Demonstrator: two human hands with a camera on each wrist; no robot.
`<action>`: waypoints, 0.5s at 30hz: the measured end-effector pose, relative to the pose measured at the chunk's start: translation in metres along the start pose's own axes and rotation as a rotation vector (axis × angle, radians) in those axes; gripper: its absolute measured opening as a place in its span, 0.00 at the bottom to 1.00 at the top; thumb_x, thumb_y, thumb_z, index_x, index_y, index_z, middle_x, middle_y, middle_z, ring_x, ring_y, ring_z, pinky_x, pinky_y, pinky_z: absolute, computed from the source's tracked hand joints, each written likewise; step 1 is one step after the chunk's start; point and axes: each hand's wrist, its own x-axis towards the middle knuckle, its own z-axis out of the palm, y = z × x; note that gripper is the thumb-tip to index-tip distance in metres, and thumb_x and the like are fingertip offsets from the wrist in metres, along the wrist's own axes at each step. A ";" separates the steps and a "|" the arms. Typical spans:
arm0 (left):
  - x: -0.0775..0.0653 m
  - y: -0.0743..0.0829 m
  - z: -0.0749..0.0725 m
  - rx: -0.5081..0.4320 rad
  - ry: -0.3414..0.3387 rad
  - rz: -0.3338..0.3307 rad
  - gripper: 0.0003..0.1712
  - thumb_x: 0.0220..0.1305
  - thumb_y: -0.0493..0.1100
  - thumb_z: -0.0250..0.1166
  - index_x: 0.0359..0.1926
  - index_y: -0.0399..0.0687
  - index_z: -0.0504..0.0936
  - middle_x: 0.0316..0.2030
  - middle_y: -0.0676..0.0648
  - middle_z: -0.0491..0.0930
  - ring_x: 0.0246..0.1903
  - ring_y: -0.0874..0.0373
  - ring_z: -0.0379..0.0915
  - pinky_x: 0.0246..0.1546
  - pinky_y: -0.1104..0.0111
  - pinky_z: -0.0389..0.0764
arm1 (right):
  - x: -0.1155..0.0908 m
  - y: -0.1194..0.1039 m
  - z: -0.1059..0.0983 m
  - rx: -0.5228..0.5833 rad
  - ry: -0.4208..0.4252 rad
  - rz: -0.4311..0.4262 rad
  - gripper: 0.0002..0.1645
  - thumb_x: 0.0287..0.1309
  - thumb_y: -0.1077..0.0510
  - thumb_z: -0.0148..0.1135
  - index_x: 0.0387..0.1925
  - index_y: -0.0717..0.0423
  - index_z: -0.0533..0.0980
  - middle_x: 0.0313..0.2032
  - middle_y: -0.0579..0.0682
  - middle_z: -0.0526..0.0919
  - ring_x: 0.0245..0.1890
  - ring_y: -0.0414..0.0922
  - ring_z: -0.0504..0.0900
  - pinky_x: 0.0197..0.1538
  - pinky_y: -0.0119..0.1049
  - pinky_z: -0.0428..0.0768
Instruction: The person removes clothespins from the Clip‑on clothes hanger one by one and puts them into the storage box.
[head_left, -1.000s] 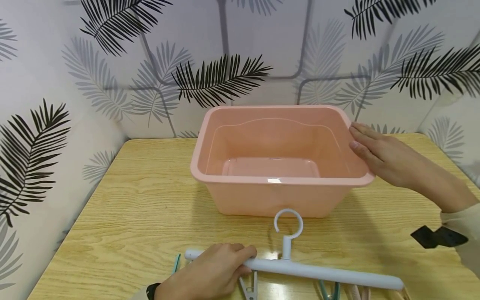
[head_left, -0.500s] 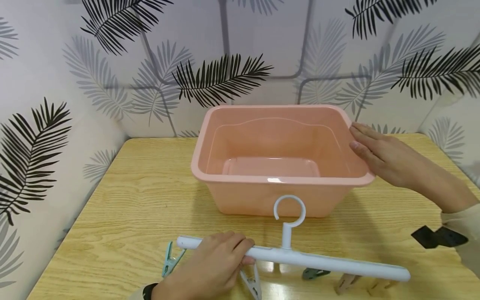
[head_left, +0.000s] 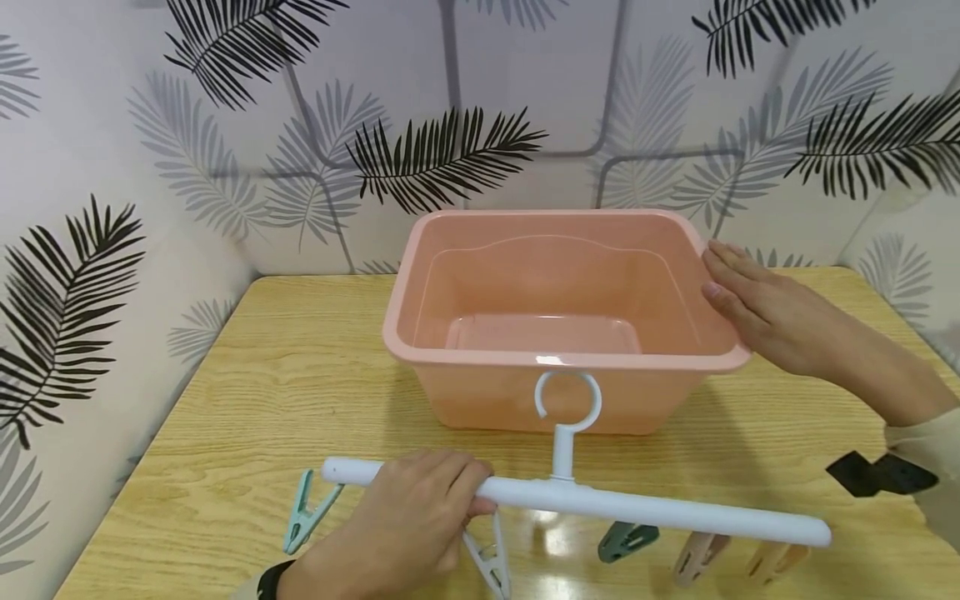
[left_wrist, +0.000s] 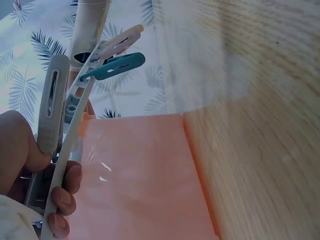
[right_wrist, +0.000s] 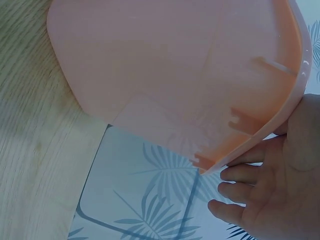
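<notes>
My left hand (head_left: 420, 517) grips the bar of a white clip hanger (head_left: 645, 504) left of its hook, fingers curled round it. The bar is held over the table, its right end lower in the head view. Several clothespins hang along it: a mint one (head_left: 306, 517) at the left end, a pale grey one (head_left: 491, 560) beside my hand, then dark green (head_left: 626, 540), pinkish (head_left: 699, 557) and tan (head_left: 776, 560) ones. The hook overlaps the front wall of a pink plastic basin (head_left: 480, 396). My right hand (head_left: 772, 317), fingers straight, rests against the basin's right rim (right_wrist: 260, 135).
The basin stands on a wood-grain table (head_left: 262, 400) near its back edge, with nothing seen inside. Behind and to the left rises a wall (head_left: 300, 100) with a leaf pattern. The right sleeve (head_left: 930, 467) has a dark strap at it.
My left hand has lifted the hanger and moved it up and left in the head view, so more of the clothespins show below the bar. The right hand and basin stay put.
</notes>
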 end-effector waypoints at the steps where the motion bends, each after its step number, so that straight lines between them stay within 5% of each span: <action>1: 0.000 0.000 -0.001 0.003 -0.001 0.003 0.29 0.78 0.48 0.32 0.34 0.40 0.78 0.26 0.51 0.78 0.25 0.60 0.77 0.24 0.71 0.77 | 0.000 0.000 0.000 0.002 -0.007 0.003 0.35 0.76 0.49 0.36 0.72 0.68 0.48 0.73 0.66 0.44 0.73 0.61 0.41 0.71 0.57 0.45; 15: -0.003 -0.001 -0.015 -0.017 0.009 0.025 0.25 0.78 0.47 0.37 0.36 0.40 0.77 0.28 0.52 0.77 0.26 0.60 0.75 0.27 0.71 0.78 | 0.002 0.002 -0.002 0.027 -0.043 0.014 0.36 0.76 0.49 0.36 0.73 0.67 0.45 0.74 0.65 0.41 0.73 0.63 0.41 0.69 0.61 0.46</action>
